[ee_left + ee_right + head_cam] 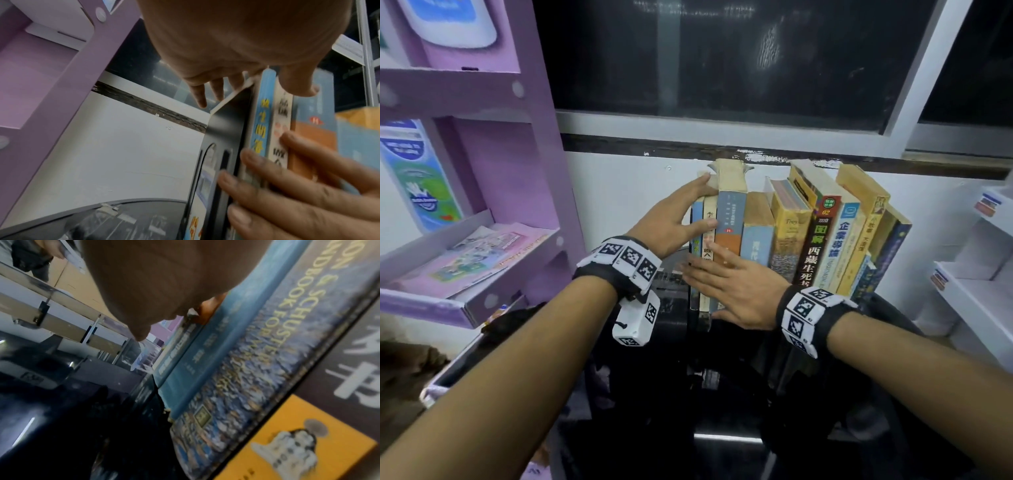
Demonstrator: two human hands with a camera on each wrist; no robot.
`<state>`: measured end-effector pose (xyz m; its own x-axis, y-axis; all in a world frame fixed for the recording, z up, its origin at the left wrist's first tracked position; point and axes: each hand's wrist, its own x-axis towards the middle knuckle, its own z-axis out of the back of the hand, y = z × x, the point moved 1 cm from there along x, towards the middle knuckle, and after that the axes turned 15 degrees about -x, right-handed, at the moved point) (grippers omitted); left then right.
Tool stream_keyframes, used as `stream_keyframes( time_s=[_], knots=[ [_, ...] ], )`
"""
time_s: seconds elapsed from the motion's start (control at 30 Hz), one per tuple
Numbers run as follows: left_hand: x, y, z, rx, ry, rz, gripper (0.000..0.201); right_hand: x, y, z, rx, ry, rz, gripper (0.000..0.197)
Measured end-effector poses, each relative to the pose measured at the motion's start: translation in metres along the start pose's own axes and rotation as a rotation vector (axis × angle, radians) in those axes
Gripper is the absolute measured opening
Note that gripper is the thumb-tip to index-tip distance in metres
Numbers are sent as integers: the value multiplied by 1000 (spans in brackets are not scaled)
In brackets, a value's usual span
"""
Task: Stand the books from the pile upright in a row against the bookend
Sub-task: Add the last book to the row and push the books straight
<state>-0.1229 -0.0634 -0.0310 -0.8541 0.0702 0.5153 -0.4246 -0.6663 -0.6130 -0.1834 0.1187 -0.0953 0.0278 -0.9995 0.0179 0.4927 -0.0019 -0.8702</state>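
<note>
A row of books [791,233] stands upright on a dark glossy table [722,428], backs to the white wall. At its left end is a black bookend [226,129], then a thin blue book [261,123] and a cream book [281,113]. My left hand [688,209] lies over the top left corner of the row, fingers straight along the bookend's outer side and thumb across the spines. My right hand [726,281] presses its straight fingers [287,178] flat on the lower spines of the leftmost books. The right wrist view shows only the palm [144,288] and blurred spines [267,353].
A purple display rack [517,171] with leaflets stands close on the left. White shelves [979,291] stand on the right. A dark window [722,68] and its sill run above the books. The books at the right end lean slightly.
</note>
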Motion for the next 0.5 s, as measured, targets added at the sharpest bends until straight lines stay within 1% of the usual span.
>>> stream_keyframes(
  time_s=[0.1, 0.17, 0.27, 0.5],
  knots=[
    [1, 7, -4, -20, -55, -47, 53, 2, 1, -5, -37, -49, 12, 74],
    [2, 7, -4, -49, -70, -52, 51, 2, 0, -7, -58, -62, 14, 75],
    [2, 8, -3, -88, -74, -59, 52, 3, -2, -10, -71, -62, 21, 75],
    [2, 10, -3, -45, -91, -101, 50, 4, -2, -14, -102, -48, 22, 74]
  ],
)
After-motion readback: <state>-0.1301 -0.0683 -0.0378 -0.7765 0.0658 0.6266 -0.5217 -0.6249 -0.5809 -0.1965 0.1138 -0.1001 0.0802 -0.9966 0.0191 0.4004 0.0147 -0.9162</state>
